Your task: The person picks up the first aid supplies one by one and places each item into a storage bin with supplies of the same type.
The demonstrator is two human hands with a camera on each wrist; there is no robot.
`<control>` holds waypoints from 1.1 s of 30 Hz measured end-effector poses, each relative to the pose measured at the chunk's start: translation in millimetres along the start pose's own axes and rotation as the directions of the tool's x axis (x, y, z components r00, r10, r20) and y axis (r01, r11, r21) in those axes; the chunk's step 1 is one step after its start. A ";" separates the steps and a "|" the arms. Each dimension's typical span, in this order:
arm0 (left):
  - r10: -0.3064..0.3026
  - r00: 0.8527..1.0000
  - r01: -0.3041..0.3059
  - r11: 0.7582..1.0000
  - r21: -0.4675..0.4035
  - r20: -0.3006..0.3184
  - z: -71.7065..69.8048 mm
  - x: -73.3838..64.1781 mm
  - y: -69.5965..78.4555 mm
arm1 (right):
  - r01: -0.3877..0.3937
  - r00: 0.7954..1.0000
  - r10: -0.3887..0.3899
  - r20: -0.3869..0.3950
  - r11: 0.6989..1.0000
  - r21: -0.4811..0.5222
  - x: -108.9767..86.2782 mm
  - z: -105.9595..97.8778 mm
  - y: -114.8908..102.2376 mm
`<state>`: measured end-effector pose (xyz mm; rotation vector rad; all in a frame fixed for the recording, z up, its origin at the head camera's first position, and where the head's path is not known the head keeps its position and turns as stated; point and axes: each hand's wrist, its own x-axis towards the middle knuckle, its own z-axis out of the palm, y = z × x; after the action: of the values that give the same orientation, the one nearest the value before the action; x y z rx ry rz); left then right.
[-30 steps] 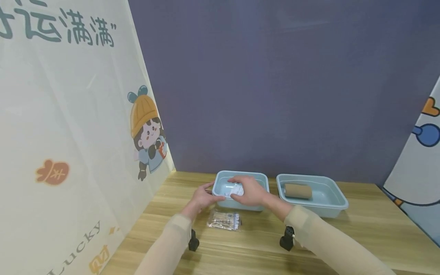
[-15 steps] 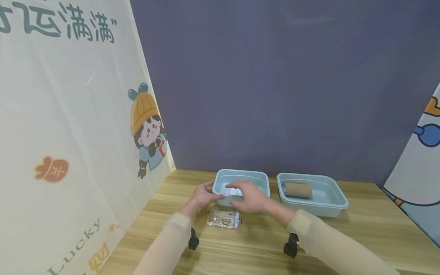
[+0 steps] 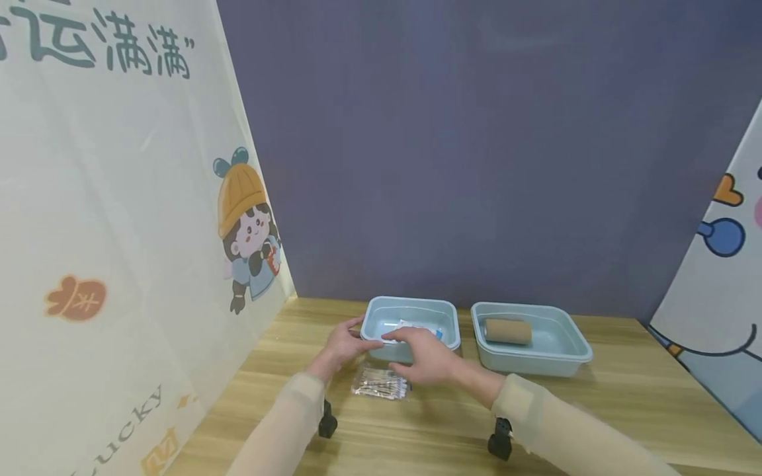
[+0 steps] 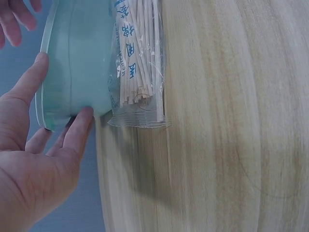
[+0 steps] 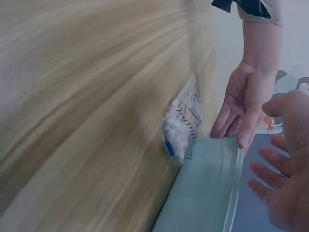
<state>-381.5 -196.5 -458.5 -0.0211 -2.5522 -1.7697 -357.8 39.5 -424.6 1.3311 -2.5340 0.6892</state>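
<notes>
My left hand (image 3: 345, 344) holds the left corner of a small light-blue plastic tub (image 3: 411, 303). In the left wrist view the thumb lies at the tub's rim and the fingers (image 4: 79, 128) touch its side. Inside the tub is a white packet (image 3: 406, 324) with a blue patch, partly hidden by my right hand (image 3: 425, 357). That right hand hovers at the tub's front edge, fingers spread and holding nothing. Just in front of the tub lies a clear bag of cotton swabs (image 4: 137, 63), its white tips showing in the right wrist view.
To the right stands a larger light-blue tub (image 3: 559, 330) with a brown cardboard-coloured roll (image 3: 508, 331) in it. Both tubs sit on a wood-grain table (image 3: 381, 443). A dark backdrop (image 3: 464, 158) rises behind, and a printed white sheet (image 3: 137, 218) closes the left side.
My right hand has let go of the white packet inside the small tub and drawn back toward the front edge. The left hand has stayed at the tub's corner.
</notes>
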 end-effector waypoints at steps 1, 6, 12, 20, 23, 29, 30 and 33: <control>-0.005 1.000 0.005 1.000 -0.002 -0.001 -0.9 0.2 -1.4 | -0.004 1.000 0.004 0.009 1.000 -0.007 -0.3 1.5 -1.3; -0.004 1.000 0.004 1.000 -0.011 0.016 -2.2 1.6 -4.3 | -0.002 1.000 0.002 0.002 1.000 -0.004 -3.1 7.3 -4.3; -0.006 1.000 0.006 1.000 0.010 0.007 -2.4 0.6 -2.2 | 0.018 1.000 -0.018 0.002 1.000 0.010 -7.8 14.6 -4.5; -0.001 1.000 0.001 1.000 0.029 0.012 -2.3 -0.3 -1.0 | 0.060 0.998 -0.061 0.026 0.997 0.039 -12.0 24.8 -3.2; -0.001 1.000 0.001 1.000 0.027 0.015 -2.1 -0.8 -0.7 | 0.095 0.995 -0.096 0.021 0.995 0.038 -11.9 27.9 -2.1; -0.005 1.000 0.004 0.999 0.035 0.009 -1.4 0.7 -2.2 | 0.094 0.995 -0.096 0.040 0.994 0.055 -11.8 34.9 1.0; -0.001 1.000 0.000 0.999 0.040 0.008 -1.4 0.7 -2.2 | 0.094 0.995 -0.096 0.041 0.994 0.052 -12.0 36.1 1.4; -0.007 1.000 0.007 0.999 0.040 0.006 -0.9 0.9 -2.2 | 0.104 0.994 -0.106 0.040 0.994 0.031 -12.7 39.8 2.6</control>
<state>-382.5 -198.1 -460.2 -0.0163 -2.5947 -1.7228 -351.0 30.6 -465.0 1.4910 -2.4733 0.6867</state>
